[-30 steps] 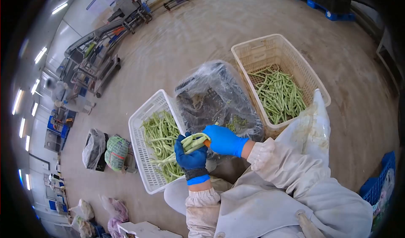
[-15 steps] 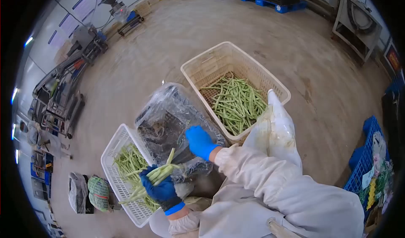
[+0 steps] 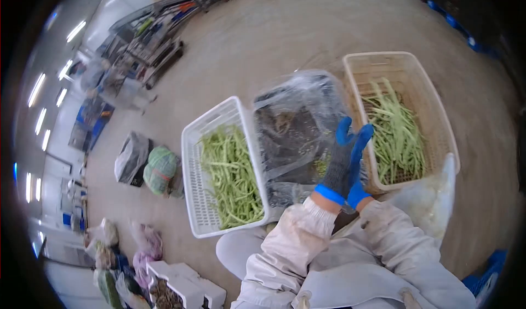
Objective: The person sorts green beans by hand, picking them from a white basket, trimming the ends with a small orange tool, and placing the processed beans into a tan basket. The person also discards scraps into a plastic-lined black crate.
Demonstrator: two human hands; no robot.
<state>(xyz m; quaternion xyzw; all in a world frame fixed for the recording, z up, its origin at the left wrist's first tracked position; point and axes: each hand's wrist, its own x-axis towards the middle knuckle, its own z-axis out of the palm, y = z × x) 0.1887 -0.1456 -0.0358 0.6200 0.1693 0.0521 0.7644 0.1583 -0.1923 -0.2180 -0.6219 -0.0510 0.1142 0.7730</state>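
Note:
My left hand (image 3: 342, 158), in a grey and blue glove, is raised beside the beige basket (image 3: 446, 128), fingers spread and holding nothing. Close behind it, my right hand (image 3: 359, 186) in a blue glove is mostly covered, its fingers hidden. Green beans (image 3: 395, 139) lie in the beige basket, some blurred at the top of the pile. A white basket (image 3: 251, 144) on the left holds more green beans (image 3: 230, 180). Between the baskets sits a dark crate covered with clear plastic (image 3: 293, 128).
A wrapped green bundle (image 3: 160, 170) and a bagged dark box (image 3: 131, 158) stand left of the white basket. Bags and a white foam box (image 3: 189, 287) are at lower left. A person (image 3: 123, 90) is by the machinery (image 3: 159, 35) at upper left.
The view has turned left. The beans from my left hand are gone from it, and that hand has moved across to the beige basket, beside my right hand. More beans show there.

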